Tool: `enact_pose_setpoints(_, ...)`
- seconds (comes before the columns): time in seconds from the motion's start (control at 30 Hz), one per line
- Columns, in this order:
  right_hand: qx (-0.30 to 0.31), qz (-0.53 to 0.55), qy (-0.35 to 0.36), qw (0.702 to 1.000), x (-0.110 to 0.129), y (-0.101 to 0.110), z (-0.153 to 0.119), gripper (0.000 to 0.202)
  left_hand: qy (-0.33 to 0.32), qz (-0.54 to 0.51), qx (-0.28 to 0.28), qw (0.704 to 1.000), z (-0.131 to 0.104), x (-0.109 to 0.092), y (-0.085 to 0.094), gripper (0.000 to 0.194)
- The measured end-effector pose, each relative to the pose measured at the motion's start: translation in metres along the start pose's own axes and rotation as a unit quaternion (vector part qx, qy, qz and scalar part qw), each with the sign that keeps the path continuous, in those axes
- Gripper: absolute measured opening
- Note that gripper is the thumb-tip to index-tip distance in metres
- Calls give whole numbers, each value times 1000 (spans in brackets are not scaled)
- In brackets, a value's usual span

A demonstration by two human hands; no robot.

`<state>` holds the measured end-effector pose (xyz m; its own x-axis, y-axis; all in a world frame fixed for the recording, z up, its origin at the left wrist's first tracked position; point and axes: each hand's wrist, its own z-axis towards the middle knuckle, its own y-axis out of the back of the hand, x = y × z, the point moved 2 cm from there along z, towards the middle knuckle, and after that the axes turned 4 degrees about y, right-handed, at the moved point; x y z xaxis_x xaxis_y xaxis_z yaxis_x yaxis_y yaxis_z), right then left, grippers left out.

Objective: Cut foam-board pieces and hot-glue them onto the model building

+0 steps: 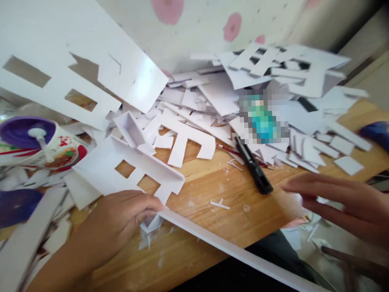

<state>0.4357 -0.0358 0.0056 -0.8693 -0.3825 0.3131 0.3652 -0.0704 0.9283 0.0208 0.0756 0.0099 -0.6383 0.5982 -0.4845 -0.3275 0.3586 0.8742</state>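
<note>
The wooden tabletop [215, 192] is largely covered by white offcuts [193, 97], which are heaped thickest toward the spotted wall [203, 22] and spread along both sides. At the upper left, a large white sheet [114, 51] with cut-out openings is tilted over the clutter, and a printed tub [65, 146] is crowded in below it, near a purple bowl-shaped thing [12, 129]. Just beyond the left hand [120, 219], a white panel [144, 169] with two square openings is placed at a slant. One end of a long white strip [236, 249] is pinched by that hand's fingers, and the strip is stretched diagonally past the table's front edge. The right hand [346, 204] is held loose, with fingers extended, near the lower end of a black utility knife [253, 166]; a thin red stick [228, 150] is partly covered by the knife. The far end of the strip is cut off by the bottom of the view, and both forearms are cropped. A small folded white piece [152, 224] is partly hidden by the left hand; whether it is touched cannot be told. A blue-green thing [260, 118] among the offcuts is blurred into blocks, and a dark blue object [381, 137] at the right edge is too smeared to be identified.
</note>
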Motion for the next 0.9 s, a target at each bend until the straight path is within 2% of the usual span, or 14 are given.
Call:
enact_pose_setpoints(0.03,49,-16,46,998,-2,2,16,40,-9,-4,-5,1000,0,2,-1,17)
enact_pose_setpoints(0.13,110,-178,138,968,-9,-6,58,59,-21,-10,-12,1000,2,6,-2,17)
enact_pose_setpoints(0.23,155,-266,224,925,-16,-26,83,58,-10,-14,-2,1000,3,4,-2,19)
enact_pose_setpoints(0.33,119,-240,271,925,-23,-35,90,39,7,-11,15,1000,3,3,-2,22)
enact_pose_setpoints(0.4,35,-174,273,946,-21,-28,89,28,11,-11,21,1000,2,2,-3,24)
enact_pose_setpoints(0.47,-89,-76,236,965,-11,-10,89,21,6,-9,21,1000,2,1,-3,25)
enact_pose_setpoints(0.5,-153,-18,201,967,-3,2,90,23,4,-7,22,1000,2,0,-2,25)
enact_pose_setpoints(0.57,-232,119,100,960,20,24,97,20,0,-5,22,1000,3,-2,-1,26)
enact_pose_setpoints(0.6,-217,167,30,961,32,30,103,12,0,-6,21,1000,3,-4,0,26)
enact_pose_setpoints(0.63,-233,198,-7,952,44,36,108,9,1,-7,18,1000,3,-5,1,26)
enact_pose_setpoints(0.7,-199,301,-71,930,66,34,122,10,2,-12,10,1000,4,-6,1,25)
enact_pose_setpoints(0.73,-195,376,-81,902,74,29,128,12,0,-14,8,1000,4,-7,1,24)
enact_pose_setpoints(0.83,-125,565,-92,810,92,-2,142,20,-8,-19,6,1000,3,-6,1,23)
enact_pose_setpoints(0.9,-61,620,-87,777,101,-22,147,17,-5,-22,10,1000,3,-6,1,23)
